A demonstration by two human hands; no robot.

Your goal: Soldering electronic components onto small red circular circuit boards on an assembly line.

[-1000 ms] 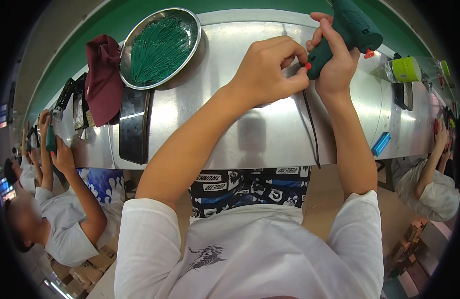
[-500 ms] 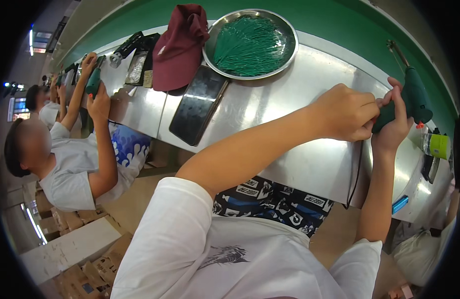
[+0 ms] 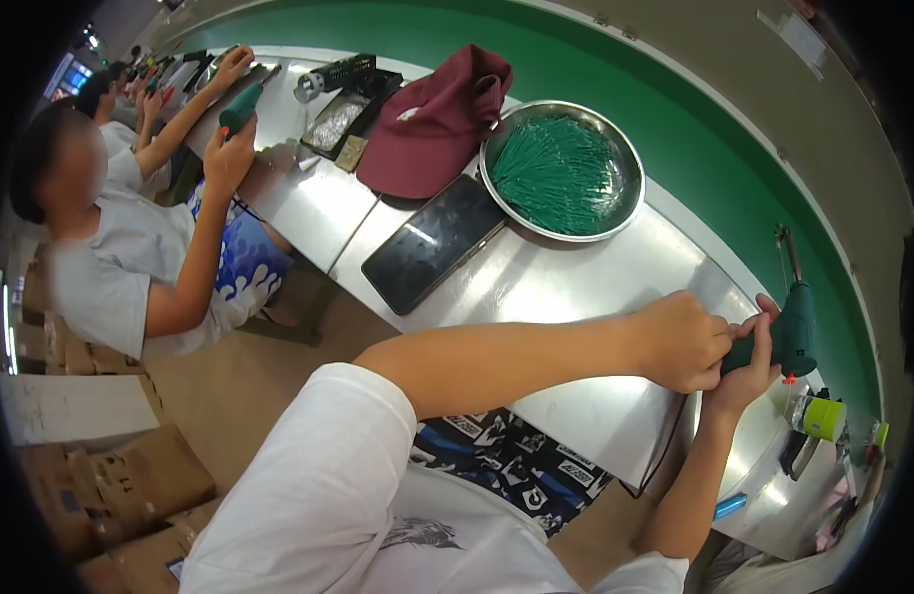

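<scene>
My right hand (image 3: pixel 742 376) is wrapped round the handle of a dark green pistol-shaped electric tool (image 3: pixel 798 327), at the right of the steel worktable. The tool has a long thin metal shaft pointing away and a small red part at its rear. My left hand (image 3: pixel 679 342) is closed, its fingertips against the tool's handle and the right hand's fingers; whatever it pinches is hidden. Beyond the hands, a round metal bowl (image 3: pixel 639 198) holds a heap of thin green wire-like strands (image 3: pixel 551 170).
A maroon cap (image 3: pixel 422 139) and a dark phone (image 3: pixel 432 243) lie left of the bowl. Behind them stands a black box (image 3: pixel 363 114). A green-labelled container (image 3: pixel 823 419) is at the right. A co-worker (image 3: pixel 110 247) sits at the left, holding a similar green tool (image 3: pixel 241 109).
The whole view has shifted, with the bowl, cap and phone now lower and farther right. Both hands keep the same pose around the tool.
</scene>
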